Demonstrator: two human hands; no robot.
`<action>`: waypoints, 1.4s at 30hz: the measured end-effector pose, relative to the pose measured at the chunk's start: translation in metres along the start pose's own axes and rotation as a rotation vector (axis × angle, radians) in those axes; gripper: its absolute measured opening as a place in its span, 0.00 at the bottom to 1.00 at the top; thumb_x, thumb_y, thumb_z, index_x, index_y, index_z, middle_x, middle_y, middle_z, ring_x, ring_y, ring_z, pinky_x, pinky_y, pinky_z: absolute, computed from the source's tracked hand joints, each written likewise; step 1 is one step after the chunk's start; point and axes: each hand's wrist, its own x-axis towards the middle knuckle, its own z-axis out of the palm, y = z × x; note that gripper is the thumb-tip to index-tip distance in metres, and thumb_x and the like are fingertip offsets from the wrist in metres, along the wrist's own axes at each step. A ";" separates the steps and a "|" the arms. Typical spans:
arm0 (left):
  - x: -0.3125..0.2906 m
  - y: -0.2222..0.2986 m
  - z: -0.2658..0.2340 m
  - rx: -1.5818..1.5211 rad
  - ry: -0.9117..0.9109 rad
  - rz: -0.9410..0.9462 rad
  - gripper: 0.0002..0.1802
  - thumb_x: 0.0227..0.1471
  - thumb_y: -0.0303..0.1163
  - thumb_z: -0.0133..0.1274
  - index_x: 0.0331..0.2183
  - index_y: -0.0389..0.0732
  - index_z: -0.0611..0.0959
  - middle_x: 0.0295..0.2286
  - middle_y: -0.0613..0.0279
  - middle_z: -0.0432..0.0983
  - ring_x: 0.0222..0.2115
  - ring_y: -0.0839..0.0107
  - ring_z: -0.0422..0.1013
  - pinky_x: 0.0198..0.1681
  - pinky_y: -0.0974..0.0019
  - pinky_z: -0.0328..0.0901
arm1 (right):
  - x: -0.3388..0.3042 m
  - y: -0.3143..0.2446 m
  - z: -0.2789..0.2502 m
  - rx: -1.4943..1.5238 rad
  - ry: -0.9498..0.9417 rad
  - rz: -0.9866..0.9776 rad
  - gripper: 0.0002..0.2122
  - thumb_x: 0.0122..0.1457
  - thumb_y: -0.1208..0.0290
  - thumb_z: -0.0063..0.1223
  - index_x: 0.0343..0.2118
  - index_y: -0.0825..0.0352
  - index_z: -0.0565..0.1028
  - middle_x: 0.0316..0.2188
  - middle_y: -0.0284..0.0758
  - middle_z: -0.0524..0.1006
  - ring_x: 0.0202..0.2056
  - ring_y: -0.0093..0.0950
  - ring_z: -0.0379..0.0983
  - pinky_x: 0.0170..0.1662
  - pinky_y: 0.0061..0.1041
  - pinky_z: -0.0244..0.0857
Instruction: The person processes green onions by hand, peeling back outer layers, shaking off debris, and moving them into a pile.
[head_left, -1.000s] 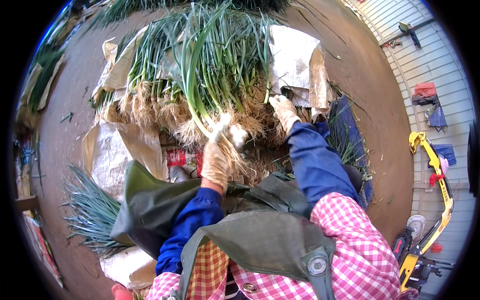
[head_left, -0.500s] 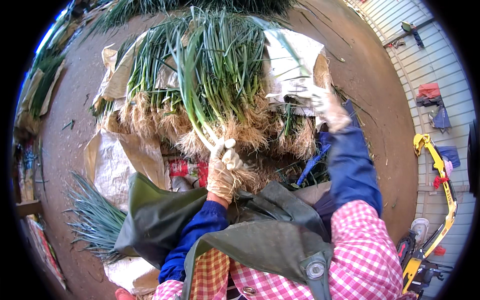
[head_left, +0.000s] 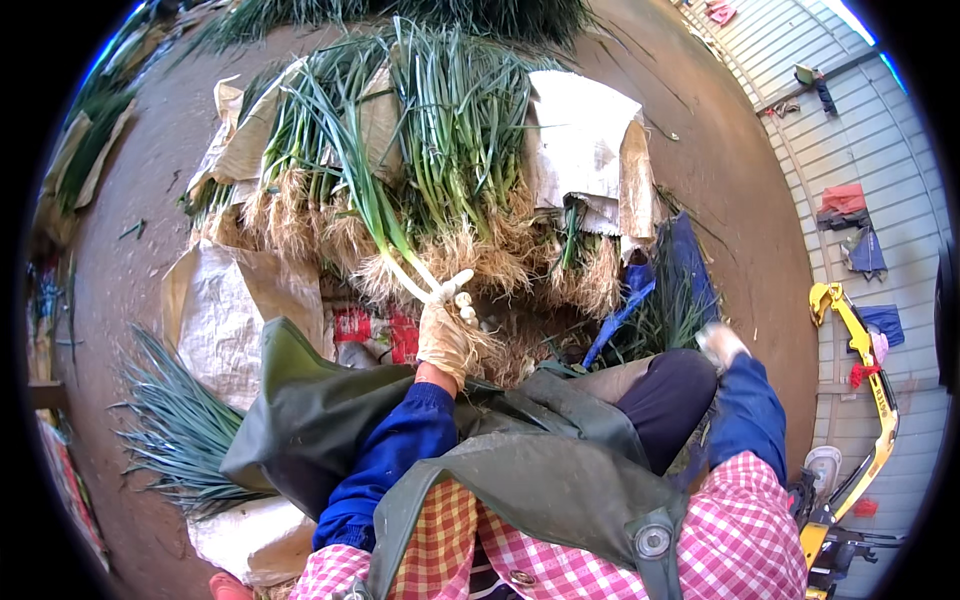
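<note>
My left hand (head_left: 447,335), in a pale glove, is closed round the white lower ends of a few green onions (head_left: 398,255). Their green leaves lean up and away to the left, over the bundles, while the roots hang beneath my fingers. Off to the right, beside my bent knee, is my gloved right hand (head_left: 722,346), smeared by motion. Its fingers cannot be made out. Loose green leaves (head_left: 670,305) lie next to it. Beyond the left hand, bundled green onions (head_left: 455,150) rest with their tan roots toward me.
Pale woven sacks (head_left: 585,145) lie under and beside the bundles. A blue strip (head_left: 620,315) is near the loose leaves. More green onions (head_left: 185,420) lie at the left of my dark green apron (head_left: 330,410). A yellow toy-like digger arm (head_left: 868,365) shows at the right wall.
My right hand has come down and toward me, from beside the white sack to beside my knee. The onions in my left hand now lean further left.
</note>
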 end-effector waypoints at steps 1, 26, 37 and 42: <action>-0.007 0.017 -0.013 0.019 0.048 0.054 0.21 0.54 0.31 0.46 0.49 0.35 0.75 0.19 0.73 0.64 0.16 0.82 0.59 0.19 0.79 0.59 | 0.065 -0.098 -0.063 0.913 -0.285 0.276 0.08 0.57 0.66 0.47 0.24 0.61 0.72 0.19 0.34 0.73 0.25 0.27 0.73 0.28 0.26 0.67; 0.014 -0.017 0.010 -0.017 -0.106 0.068 0.22 0.54 0.28 0.46 0.52 0.35 0.72 0.43 0.56 0.74 0.39 0.67 0.73 0.43 0.65 0.69 | 0.175 -0.413 -0.163 1.988 -0.148 -0.333 0.10 0.60 0.72 0.48 0.40 0.71 0.75 0.30 0.33 0.78 0.28 0.21 0.72 0.33 0.19 0.67; 0.011 -0.014 0.006 -0.062 -0.074 0.036 0.12 0.56 0.29 0.47 0.42 0.36 0.77 0.30 0.59 0.78 0.24 0.68 0.74 0.27 0.68 0.71 | 0.097 -0.443 -0.166 2.236 -0.059 -0.291 0.09 0.61 0.74 0.46 0.41 0.71 0.74 0.33 0.33 0.77 0.32 0.21 0.72 0.39 0.20 0.67; 0.016 -0.022 -0.003 -0.028 -0.033 0.031 0.10 0.57 0.30 0.46 0.38 0.37 0.77 0.26 0.62 0.76 0.24 0.68 0.73 0.26 0.66 0.70 | 0.058 -0.449 -0.167 2.119 0.098 -0.316 0.08 0.62 0.72 0.45 0.37 0.70 0.75 0.24 0.28 0.75 0.22 0.17 0.68 0.30 0.16 0.64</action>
